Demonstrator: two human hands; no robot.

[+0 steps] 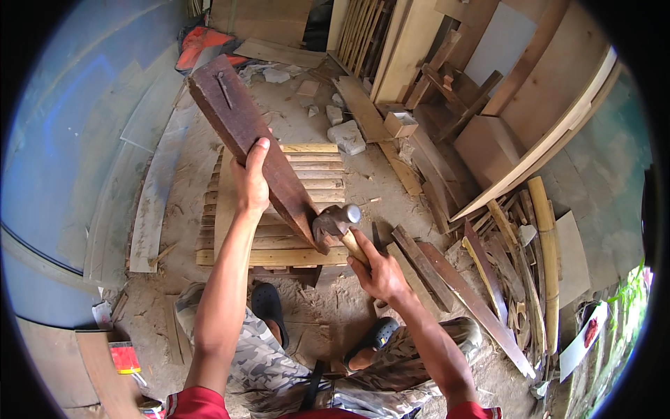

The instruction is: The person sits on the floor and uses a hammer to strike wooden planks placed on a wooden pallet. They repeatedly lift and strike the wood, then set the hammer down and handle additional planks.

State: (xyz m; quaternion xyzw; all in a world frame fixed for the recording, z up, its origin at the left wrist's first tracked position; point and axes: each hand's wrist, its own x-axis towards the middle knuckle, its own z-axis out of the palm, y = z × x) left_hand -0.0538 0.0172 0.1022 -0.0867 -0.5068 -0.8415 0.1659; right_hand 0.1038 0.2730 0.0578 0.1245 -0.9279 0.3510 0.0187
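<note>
My left hand grips a long dark brown plank near its middle and holds it tilted, its upper end toward the far left. A bent nail sticks out near that upper end. The plank's lower end rests on a slatted wooden pallet. My right hand is closed round the wooden handle of a claw hammer. The hammer's metal head sits against the plank's lower end.
Loose boards and splintered scraps lie heaped at the right beside a bamboo pole. Planks and panels lean against the far wall. A small wooden box and stone chunks lie beyond the pallet. My feet in dark clogs stand on the dusty floor.
</note>
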